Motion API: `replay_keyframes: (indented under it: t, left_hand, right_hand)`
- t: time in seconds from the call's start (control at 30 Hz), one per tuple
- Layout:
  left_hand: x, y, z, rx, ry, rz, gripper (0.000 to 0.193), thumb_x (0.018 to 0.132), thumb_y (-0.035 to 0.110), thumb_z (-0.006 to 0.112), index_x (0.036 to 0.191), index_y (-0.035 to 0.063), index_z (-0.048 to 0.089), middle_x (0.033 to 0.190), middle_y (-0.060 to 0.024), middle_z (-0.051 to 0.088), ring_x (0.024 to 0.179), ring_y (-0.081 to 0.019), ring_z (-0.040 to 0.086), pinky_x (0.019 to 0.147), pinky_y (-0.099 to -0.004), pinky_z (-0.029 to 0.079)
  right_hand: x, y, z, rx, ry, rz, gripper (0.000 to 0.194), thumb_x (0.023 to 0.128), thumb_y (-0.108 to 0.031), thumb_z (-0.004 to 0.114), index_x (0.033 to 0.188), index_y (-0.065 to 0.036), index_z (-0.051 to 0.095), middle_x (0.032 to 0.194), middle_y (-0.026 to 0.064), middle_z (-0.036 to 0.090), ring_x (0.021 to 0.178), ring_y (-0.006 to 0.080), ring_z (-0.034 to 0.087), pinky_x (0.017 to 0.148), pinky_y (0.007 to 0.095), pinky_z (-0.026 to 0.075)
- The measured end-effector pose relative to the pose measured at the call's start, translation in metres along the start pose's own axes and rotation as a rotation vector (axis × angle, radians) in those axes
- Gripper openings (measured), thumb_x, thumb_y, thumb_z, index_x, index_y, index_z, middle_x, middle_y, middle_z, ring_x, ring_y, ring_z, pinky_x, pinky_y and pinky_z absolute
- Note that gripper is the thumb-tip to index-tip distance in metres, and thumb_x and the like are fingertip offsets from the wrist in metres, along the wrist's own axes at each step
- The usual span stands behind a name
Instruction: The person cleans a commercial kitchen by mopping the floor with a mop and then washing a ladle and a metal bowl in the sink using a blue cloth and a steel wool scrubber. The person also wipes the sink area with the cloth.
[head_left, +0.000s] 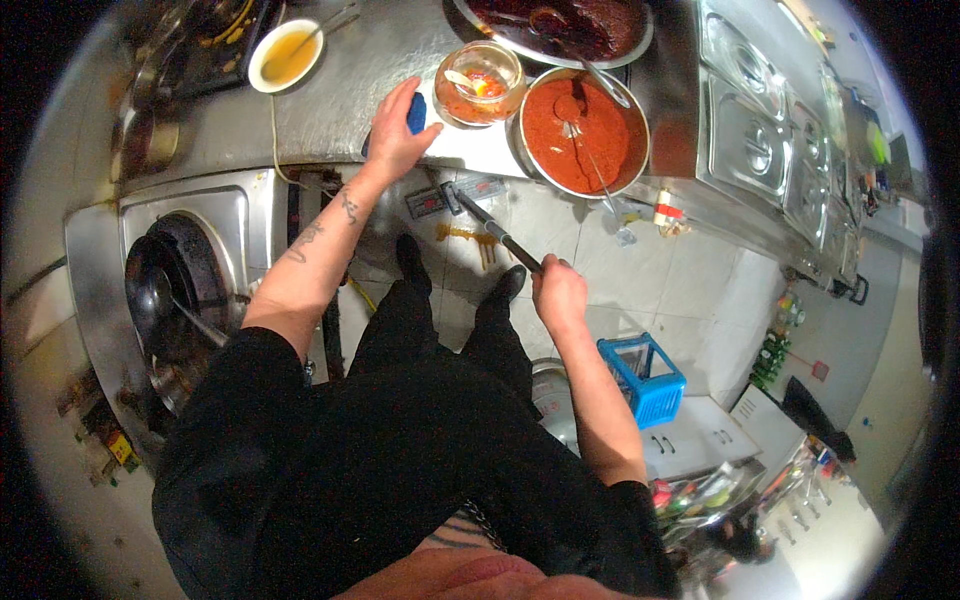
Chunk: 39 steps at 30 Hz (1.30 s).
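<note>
My left hand (399, 135) lies over a blue object (417, 112) at the front edge of the steel counter (360, 82). The hand hides most of that object, and whether it is gripped cannot be told. My right hand (561, 292) is closed around the dark pole (517, 251) of what looks like a flat mop. Its grey and dark head (426, 202) rests on the floor below the counter, in front of my feet. Close by the head, a brown spill (472, 236) runs across the pale tiles.
On the counter stand a bowl of yellowish liquid (289, 56), a glass jar (480, 86) with a spoon, a pot of red sauce (581, 135) and a wide dark-filled pan (562, 22). A wok burner (180, 292) is at left. A blue crate (645, 379) sits at right.
</note>
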<state>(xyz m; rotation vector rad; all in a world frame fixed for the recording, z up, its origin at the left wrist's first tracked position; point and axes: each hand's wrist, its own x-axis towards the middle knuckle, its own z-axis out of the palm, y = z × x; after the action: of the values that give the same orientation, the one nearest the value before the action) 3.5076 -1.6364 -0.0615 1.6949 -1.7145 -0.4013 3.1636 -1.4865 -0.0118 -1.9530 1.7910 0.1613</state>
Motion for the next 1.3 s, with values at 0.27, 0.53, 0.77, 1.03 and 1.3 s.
replay_keyframes:
  t: [0.27,0.53,0.77,1.03,1.3]
  left_hand:
    - [0.022,0.048,0.030,-0.147,0.115,-0.034,0.119,0.065,0.039,0.092,0.154,-0.0068,0.027,0.153,-0.0292,0.039,0.143,-0.0412,0.039,0.119,-0.0464,0.030]
    - [0.022,-0.013,0.006,-0.154,0.201,-0.216,0.088,0.084,0.021,0.078,0.153,-0.0050,0.031,0.148,-0.0285,0.044,0.137,-0.0408,0.046,0.114,-0.0450,0.039]
    - [-0.027,-0.023,0.017,0.119,0.033,-0.201,0.066,0.088,0.014,0.070,0.144,-0.0051,0.042,0.144,-0.0279,0.049,0.133,-0.0454,0.047,0.113,-0.0491,0.038]
    - [-0.020,0.035,0.086,0.157,-0.057,0.213,0.051,0.086,0.000,0.061,0.136,-0.0047,0.053,0.140,-0.0247,0.056,0.134,-0.0402,0.051,0.112,-0.0483,0.041]
    - [0.032,0.025,0.117,0.072,0.092,0.062,0.054,0.091,0.004,0.056,0.144,-0.0048,0.047,0.150,-0.0300,0.044,0.137,-0.0442,0.044,0.116,-0.0496,0.035]
  right_hand:
    - [0.006,0.006,0.001,0.001,0.018,0.004,0.018,0.084,-0.015,0.072,0.090,-0.002,0.061,0.087,0.0202,0.067,0.079,0.0430,0.067,0.072,0.0539,0.054]
    - [0.006,0.010,0.008,-0.002,0.038,0.022,0.019,0.085,-0.016,0.073,0.090,-0.002,0.061,0.085,0.0202,0.067,0.079,0.0432,0.067,0.072,0.0537,0.054]
    - [0.003,0.009,0.007,-0.006,0.043,0.008,0.020,0.084,-0.016,0.073,0.090,-0.002,0.061,0.085,0.0201,0.067,0.079,0.0427,0.068,0.071,0.0532,0.054]
    - [0.003,0.010,0.008,0.004,0.022,0.044,0.020,0.084,-0.016,0.074,0.090,-0.002,0.061,0.085,0.0196,0.067,0.079,0.0425,0.068,0.071,0.0530,0.054]
    - [0.004,0.015,0.002,0.024,0.037,0.048,0.020,0.084,-0.017,0.073,0.089,-0.003,0.061,0.086,0.0192,0.067,0.079,0.0423,0.067,0.071,0.0532,0.054]
